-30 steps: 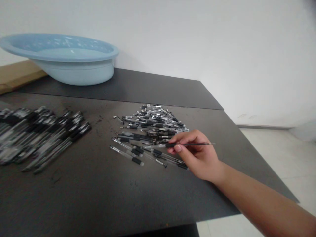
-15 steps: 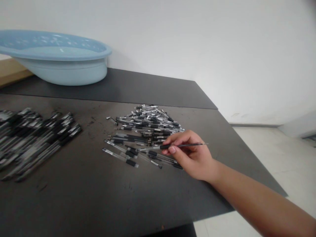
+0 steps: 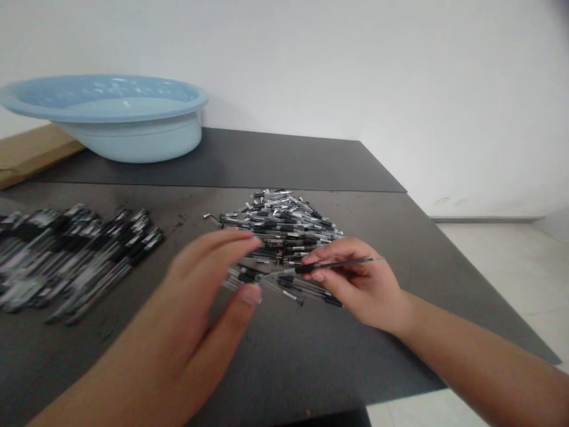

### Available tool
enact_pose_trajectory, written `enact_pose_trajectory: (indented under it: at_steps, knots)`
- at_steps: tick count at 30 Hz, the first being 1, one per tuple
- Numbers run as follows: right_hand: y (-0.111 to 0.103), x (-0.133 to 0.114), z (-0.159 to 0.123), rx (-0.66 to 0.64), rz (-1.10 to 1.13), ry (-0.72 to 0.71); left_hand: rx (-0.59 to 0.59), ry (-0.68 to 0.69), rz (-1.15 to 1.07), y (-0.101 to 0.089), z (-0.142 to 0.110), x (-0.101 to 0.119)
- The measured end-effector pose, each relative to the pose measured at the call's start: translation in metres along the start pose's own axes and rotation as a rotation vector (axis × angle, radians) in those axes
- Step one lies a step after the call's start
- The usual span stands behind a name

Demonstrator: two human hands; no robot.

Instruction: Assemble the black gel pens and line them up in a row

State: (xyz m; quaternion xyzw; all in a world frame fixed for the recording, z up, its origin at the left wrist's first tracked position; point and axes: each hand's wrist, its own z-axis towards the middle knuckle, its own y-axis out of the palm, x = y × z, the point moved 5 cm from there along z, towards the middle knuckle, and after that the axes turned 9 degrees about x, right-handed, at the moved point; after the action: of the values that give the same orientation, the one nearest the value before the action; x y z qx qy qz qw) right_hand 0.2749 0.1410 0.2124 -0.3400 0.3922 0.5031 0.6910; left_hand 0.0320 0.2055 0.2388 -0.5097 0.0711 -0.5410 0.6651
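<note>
Between the thumb and fingers of my right hand [image 3: 358, 281] is a gel pen [image 3: 306, 268] with a dark grip. It lies nearly level, its clear barrel pointing left and a thin dark refill sticking out to the right. My left hand [image 3: 208, 290] is slightly blurred, thumb and fingers apart, holding nothing, near the pen's left end. Behind both hands a heap of clear and black pen parts [image 3: 284, 222] lies on the table. A few loose barrels [image 3: 291, 295] lie under the held pen, partly hidden by my hands.
Many pens lie slanted in a pile [image 3: 89, 255] on the left of the dark table [image 3: 284, 362]. A light blue basin [image 3: 146, 139] stands at the back left, beside a brown cardboard piece [image 3: 40, 151]. A white wall rises behind; the table's edge runs down the right.
My left hand has come in from the lower left toward the pen's left end. My right hand keeps the pen in much the same pose. The view has shifted slightly.
</note>
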Motion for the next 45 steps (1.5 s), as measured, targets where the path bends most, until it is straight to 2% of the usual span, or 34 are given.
enact_pose_trajectory:
  at_steps: [2,4,6,7,10,13,19,22,26,28,31,36,40,45]
  knots:
    - [0.000,-0.001,-0.001,-0.004,-0.027,-0.022,-0.104,0.089,-0.024,0.023,0.026,0.010]
    - [0.000,-0.004,-0.003,-0.015,-0.055,-0.052,-0.217,0.180,-0.074,0.048,0.039,0.017]
    - [0.002,-0.007,-0.005,-0.037,-0.067,-0.071,-0.241,0.191,-0.104,0.063,0.042,0.017]
    - [0.003,-0.009,-0.007,-0.054,-0.056,-0.067,-0.212,0.189,-0.123,0.066,0.041,0.016]
    - [0.008,-0.011,-0.011,-0.110,0.006,-0.043,-0.080,0.137,-0.189,0.064,0.033,0.008]
    - [0.008,-0.011,-0.014,-0.145,0.019,-0.063,-0.036,0.080,-0.276,0.056,0.026,0.003]
    - [0.001,-0.003,-0.008,-0.151,-0.067,-0.078,0.098,0.126,-0.415,0.041,0.020,0.004]
    - [-0.005,-0.004,0.003,-0.071,-0.161,-0.086,0.093,0.128,-0.443,0.041,0.020,0.004]
    - [-0.008,0.006,0.027,0.007,-0.304,0.091,0.045,0.145,-0.473,0.044,0.020,0.005]
    - [-0.005,0.012,0.045,-0.046,-0.461,0.090,0.040,0.147,-0.471,0.046,0.020,0.005]
    - [0.007,0.018,0.080,-0.181,-0.709,-0.060,0.049,0.121,-0.447,0.049,0.019,0.002]
    - [0.036,0.035,0.128,-0.510,-0.952,-0.233,0.034,0.119,-0.432,0.050,0.016,0.000]
    - [0.050,0.048,0.136,-0.668,-1.010,-0.251,0.054,0.147,-0.435,0.050,0.015,0.001]
    - [0.055,0.054,0.132,-0.732,-1.070,-0.272,0.063,0.138,-0.410,0.050,0.014,0.000]
